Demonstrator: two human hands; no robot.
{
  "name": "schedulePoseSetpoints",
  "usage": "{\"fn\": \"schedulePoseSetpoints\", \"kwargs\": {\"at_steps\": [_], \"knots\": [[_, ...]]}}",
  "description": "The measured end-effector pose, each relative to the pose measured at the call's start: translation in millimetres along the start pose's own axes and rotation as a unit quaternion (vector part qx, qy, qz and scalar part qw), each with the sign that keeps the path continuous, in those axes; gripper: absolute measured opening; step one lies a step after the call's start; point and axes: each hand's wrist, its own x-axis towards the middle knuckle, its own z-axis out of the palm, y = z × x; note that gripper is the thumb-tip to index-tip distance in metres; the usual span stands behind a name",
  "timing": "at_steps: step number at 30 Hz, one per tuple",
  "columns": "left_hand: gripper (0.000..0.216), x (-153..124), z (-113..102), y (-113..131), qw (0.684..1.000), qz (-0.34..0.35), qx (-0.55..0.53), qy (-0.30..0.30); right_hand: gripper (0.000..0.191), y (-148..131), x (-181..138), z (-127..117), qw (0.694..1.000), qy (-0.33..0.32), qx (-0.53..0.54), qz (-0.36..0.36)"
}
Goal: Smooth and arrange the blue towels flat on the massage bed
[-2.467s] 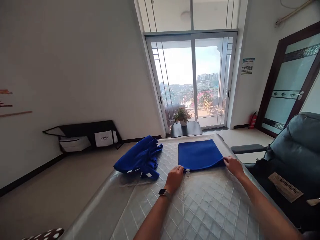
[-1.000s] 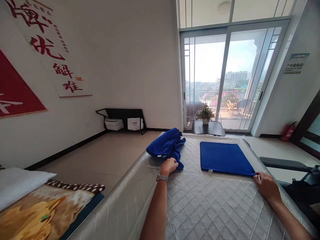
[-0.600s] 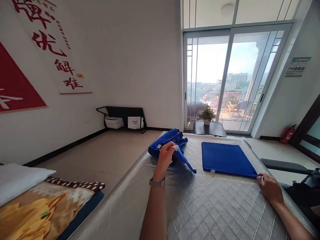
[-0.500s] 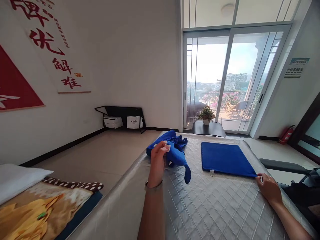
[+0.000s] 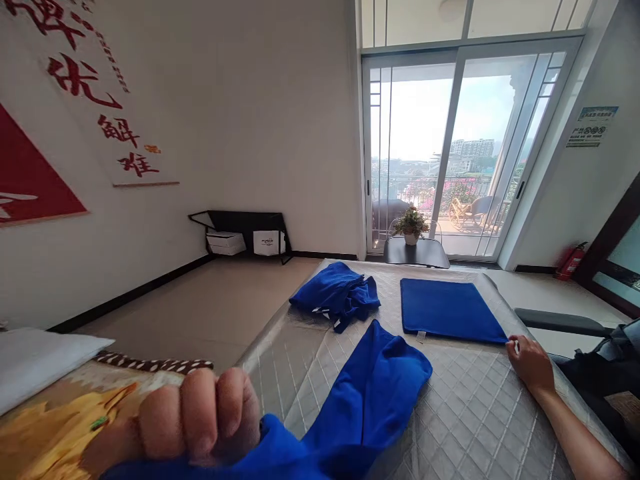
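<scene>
My left hand (image 5: pixel 200 417) is fisted shut on a blue towel (image 5: pixel 370 393), pulled close to the camera and trailing over the quilted tabletop (image 5: pixel 465 413). A moment ago it was lifting it off the crumpled pile (image 5: pixel 335 293). My right hand (image 5: pixel 530 363) rests loosely curled, holding nothing, at the folded towel (image 5: pixel 447 308); dragging could snag it

Royal-blue cloth (image 5: pixel 370 393) over silver diamond-quilted table cover (image 5: pixel 465 413)
</scene>
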Motion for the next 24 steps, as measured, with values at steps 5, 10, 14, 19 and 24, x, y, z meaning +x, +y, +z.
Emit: {"fn": "schedulePoseSetpoints", "kwargs": {"at_steps": [5,10,14,19,24], "knots": [[0.029,51.7,66.6,-12.0,0.972,-0.095,0.108,-0.183,0.031,-32.9,9.4,-33.9,0.999,-0.017,0.038,-0.035],[0.026,50.1,51.1,1.7,0.886,-0.219,0.247,-0.325,0.033,-161.8,11.4,-112.3,0.922,-0.162,0.332,-0.115],[0.028,37.4,40.3,12.6,0.841,-0.248,0.272,-0.398,0.038,-287.7,-11.6,-210.6,0.706,-0.348,0.582,-0.205],[0.025,18.9,39.1,36.0,0.815,-0.298,0.275,-0.413,0.040,-369.3,-42.8,-287.6,0.581,-0.393,0.676,-0.226],[0.020,-1.7,27.6,57.0,0.801,-0.313,0.317,-0.400,0.050,-390.5,-48.8,-301.5,0.622,-0.308,0.694,-0.193]]}}
